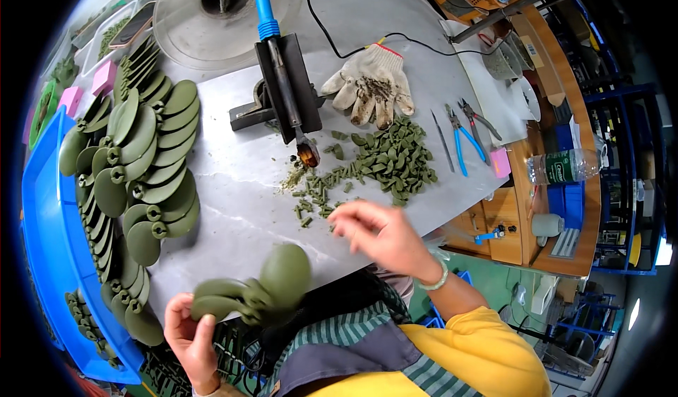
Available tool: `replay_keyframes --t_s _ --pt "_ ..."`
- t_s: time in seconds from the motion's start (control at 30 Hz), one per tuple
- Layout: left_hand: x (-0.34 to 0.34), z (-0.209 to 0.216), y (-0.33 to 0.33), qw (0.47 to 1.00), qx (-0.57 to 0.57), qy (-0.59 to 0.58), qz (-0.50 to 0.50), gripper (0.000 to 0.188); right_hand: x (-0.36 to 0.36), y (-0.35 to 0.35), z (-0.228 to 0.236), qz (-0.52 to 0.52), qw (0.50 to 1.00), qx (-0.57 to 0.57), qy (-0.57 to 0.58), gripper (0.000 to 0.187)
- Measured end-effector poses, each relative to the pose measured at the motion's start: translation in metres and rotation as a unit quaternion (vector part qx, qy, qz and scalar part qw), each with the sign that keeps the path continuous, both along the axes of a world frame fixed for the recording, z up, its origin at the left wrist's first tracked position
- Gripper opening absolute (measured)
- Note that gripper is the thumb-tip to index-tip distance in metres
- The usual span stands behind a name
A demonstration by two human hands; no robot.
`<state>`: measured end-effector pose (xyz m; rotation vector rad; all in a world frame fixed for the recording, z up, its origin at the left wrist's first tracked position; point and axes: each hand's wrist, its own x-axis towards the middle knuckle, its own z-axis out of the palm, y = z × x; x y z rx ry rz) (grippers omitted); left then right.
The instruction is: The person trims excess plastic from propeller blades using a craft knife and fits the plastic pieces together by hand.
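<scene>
My left hand [191,333] pinches the edge of a dark green part made of several flat oval blades [285,273] joined at a knobbed middle, raised over the table's near edge. Thumb and fingers of my right hand [374,231] are drawn together, with a small green piece showing at their tips. Just beyond them lie short green rods [318,191] and a heap of small curved green chips [395,158]. A blue-handled soldering iron [282,79] rests in a black metal stand [311,90], its broad tip coated amber-brown.
Rows of similar green bladed parts [169,192] stack along the left, beside a blue tray [53,206]. A stained white glove [374,83], blue-handled pliers [459,143], red-handled cutters [480,120] and tweezers [443,141] lie far right. A black cable [318,19] crosses behind.
</scene>
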<state>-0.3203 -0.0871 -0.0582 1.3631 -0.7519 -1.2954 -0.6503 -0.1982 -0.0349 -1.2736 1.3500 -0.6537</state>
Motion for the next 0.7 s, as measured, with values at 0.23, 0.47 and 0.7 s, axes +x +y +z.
replay_keyframes --t_s 0.23,0.47,0.7 --pt "0.004 0.002 -0.002 0.985 0.057 0.019 0.159 0.042 -0.037 -0.031 -0.03 -0.024 0.885 -0.315 0.343 0.013" --pt "0.016 -0.021 0.007 0.982 0.003 -0.157 0.108 0.038 -0.042 -0.04 -0.019 0.041 0.885 -0.287 0.364 0.016" --pt "0.019 -0.013 0.007 0.987 0.043 -0.039 0.15 0.036 -0.032 -0.041 -0.01 0.048 0.884 -0.292 0.363 0.013"
